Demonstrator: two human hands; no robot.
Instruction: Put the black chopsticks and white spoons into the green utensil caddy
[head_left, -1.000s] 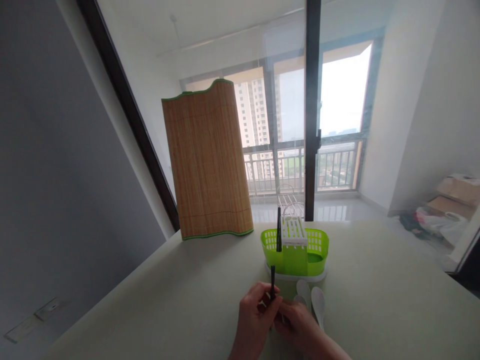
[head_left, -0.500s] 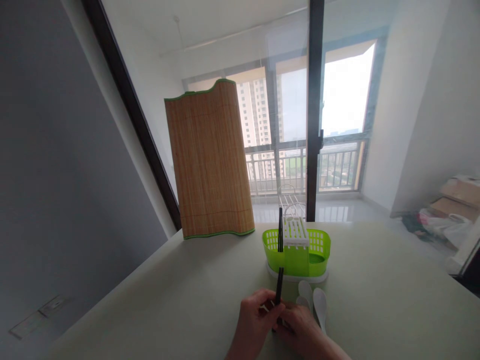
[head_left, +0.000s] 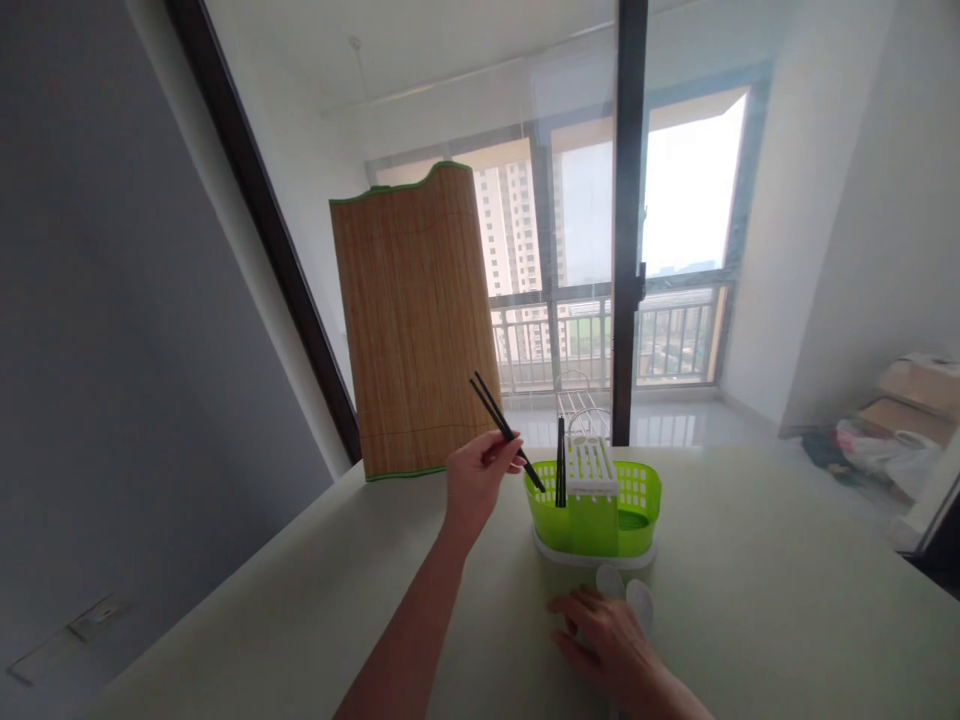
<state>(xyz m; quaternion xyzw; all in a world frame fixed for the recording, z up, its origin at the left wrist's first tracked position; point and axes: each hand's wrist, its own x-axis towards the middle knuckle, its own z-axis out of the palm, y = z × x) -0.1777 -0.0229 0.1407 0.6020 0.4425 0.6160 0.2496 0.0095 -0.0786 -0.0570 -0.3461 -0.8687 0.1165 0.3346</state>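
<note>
My left hand [head_left: 480, 475] pinches a pair of black chopsticks [head_left: 493, 408], tilted, with their lower ends over the left compartment of a green basket [head_left: 592, 525]. More black chopsticks [head_left: 561, 460] stand upright in that same compartment. A white slotted rack [head_left: 592, 465] tops the middle section of the basket. My right hand [head_left: 600, 635] is low over the table in front of it, fingers apart and holding nothing. Close to that hand lie white spoons [head_left: 639, 605], partly hidden by it.
A bamboo mat [head_left: 416, 330] with green edging stands upright at the table's back left. Behind the basket is a white wire rack [head_left: 579, 405]. The pale table [head_left: 750, 580] meets a glass door with a dark frame [head_left: 628, 220]. Boxes and bags [head_left: 900, 430] lie at the far right.
My left hand has carried the chopsticks up and forward from beside my right hand to the basket's left compartment. My right hand has let go and its fingers have spread.
</note>
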